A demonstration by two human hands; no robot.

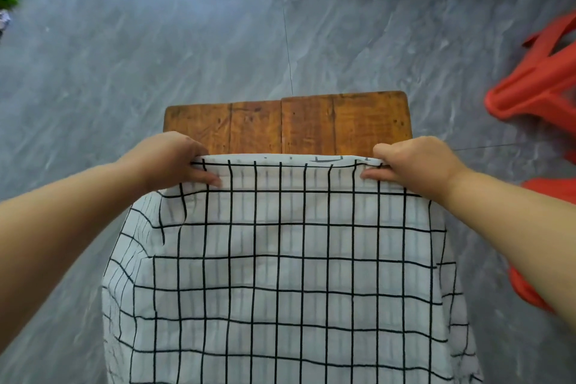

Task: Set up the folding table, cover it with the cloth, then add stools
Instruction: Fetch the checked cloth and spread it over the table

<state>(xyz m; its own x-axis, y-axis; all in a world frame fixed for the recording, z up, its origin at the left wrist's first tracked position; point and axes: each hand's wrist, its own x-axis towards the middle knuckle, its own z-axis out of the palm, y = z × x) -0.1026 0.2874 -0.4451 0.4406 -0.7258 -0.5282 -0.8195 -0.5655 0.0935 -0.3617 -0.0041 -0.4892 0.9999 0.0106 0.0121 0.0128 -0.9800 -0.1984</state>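
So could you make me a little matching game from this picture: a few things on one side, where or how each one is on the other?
Things:
1. cloth
2. table
3. stools
4. left hand

States:
A. red, on the floor at the right
B. far end bare wood
C. checked, held at its far edge by both hands
D. pinching the cloth's left corner

Pairs: 1-C, 2-B, 3-A, 4-D. The right hand pinches the other corner.
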